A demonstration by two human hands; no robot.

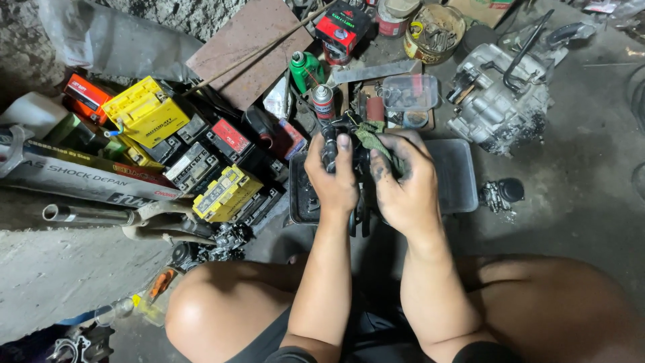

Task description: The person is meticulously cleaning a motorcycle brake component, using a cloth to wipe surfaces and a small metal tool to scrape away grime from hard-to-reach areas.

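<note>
Person sits on the floor, knees wide, both hands up at frame centre over a dark plastic tray [460, 178]. Left hand [332, 178] is wrapped around a small black greasy metal part [329, 144], thumb pressed along its top. Right hand [403, 181], fingers smeared black, is closed on a dirty green rag [373, 138] and presses it against the same part. So both hands are clenched, one on the part, one on the rag, touching in the middle of the frame just above the tray. The exact shape of the part is hidden by the fingers. To wipe well, I judge: keep the left grip firm so the part does not spin, work the rag into the recesses with the right fingertips, turn the part bit by bit, and stay over the tray so grime and any loose bit drops there and not on the floor. A fresh patch of rag would help, since this one looks soaked. Around: spray can [323, 101] and green bottle [306, 67] just above the hands, clear plastic box [410, 91] beside them, engine block [500, 97] upper right, tin of small hardware [435, 30] top centre, stacked batteries with yellow tops [144, 111] at left, metal tube [87, 215] lower left, another small oily part [500, 193] on the floor right of the tray.
</note>
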